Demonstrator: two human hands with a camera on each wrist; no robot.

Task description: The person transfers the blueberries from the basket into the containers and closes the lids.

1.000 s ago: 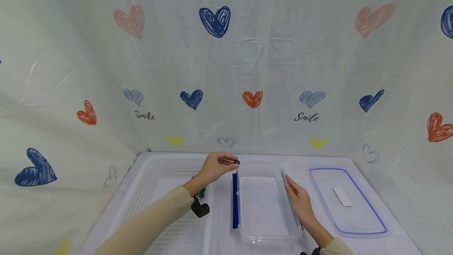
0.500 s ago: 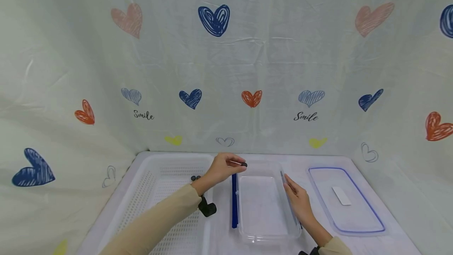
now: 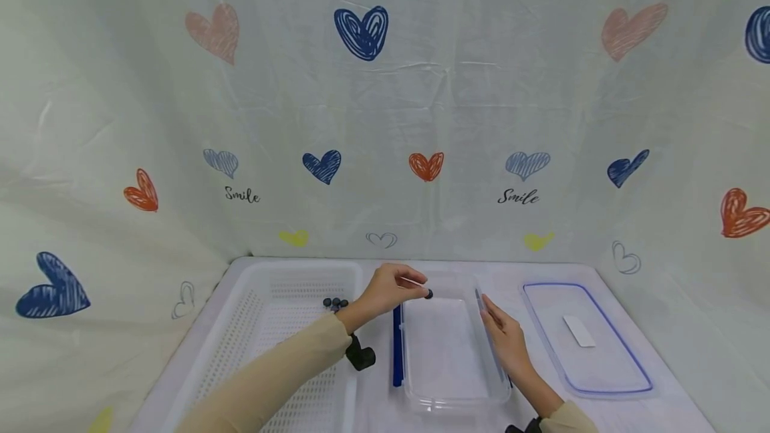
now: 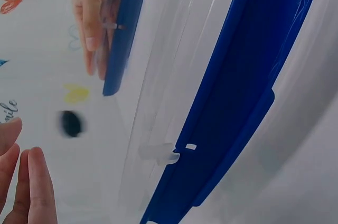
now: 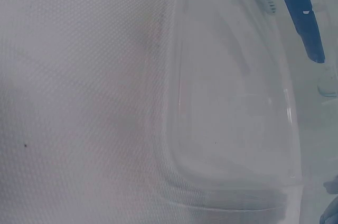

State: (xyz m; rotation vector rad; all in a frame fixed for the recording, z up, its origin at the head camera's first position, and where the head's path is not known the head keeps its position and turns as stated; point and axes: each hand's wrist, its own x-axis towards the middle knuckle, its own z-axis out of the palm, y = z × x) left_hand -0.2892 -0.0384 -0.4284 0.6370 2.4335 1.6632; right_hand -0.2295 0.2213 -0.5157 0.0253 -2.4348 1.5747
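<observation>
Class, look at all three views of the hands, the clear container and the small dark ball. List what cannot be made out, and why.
- Small dark ball: too small in the head view, blurred in the left wrist view; touching the left hand? Cannot tell.
- Right hand: missing from the right wrist view; only the clear container shows.
- Dark balls in the white basket: too small to identify.

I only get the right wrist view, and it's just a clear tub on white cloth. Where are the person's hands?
Observer: The right hand lies with straight fingers along the right side of the clear tub.
Operator: And the other one?
Observer: The left hand is over the tub's far left corner. A small dark ball sits just off its fingertips, and the left wrist view shows it apart from them.
Operator: Any more of those?
Observer: Yes, three dark balls lie in the white perforated basket left of the tub.
</observation>
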